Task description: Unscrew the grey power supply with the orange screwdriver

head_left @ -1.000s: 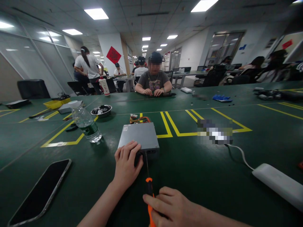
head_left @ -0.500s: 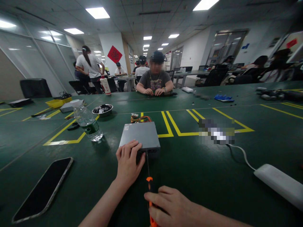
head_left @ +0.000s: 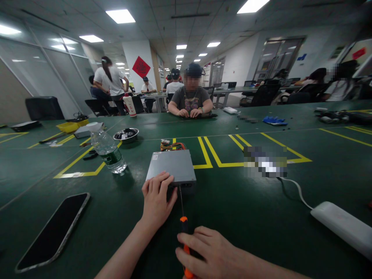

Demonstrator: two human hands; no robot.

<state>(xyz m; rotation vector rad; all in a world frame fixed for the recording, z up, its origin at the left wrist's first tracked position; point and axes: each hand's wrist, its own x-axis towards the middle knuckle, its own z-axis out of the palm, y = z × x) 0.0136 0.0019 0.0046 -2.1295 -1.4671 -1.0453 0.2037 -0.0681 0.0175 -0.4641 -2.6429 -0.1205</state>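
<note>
On the worktop (head_left: 250,217), the left hand (head_left: 157,199) rests, thumb apart, against the metal box (head_left: 173,164); the right hand (head_left: 210,250), fingers just shifted, pinches the screwdriver (head_left: 183,220), apparently turning it.

Office-like room; ceiling light panels (head_left: 120,16); glass partitions (head_left: 54,66); desks (head_left: 232,89); black chairs (head_left: 257,95).

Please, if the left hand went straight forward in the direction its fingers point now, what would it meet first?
The left hand rests on the grey metal box, so that comes first. Past its far edge, the coloured wires seem next in line, though depth is unclear.
</note>
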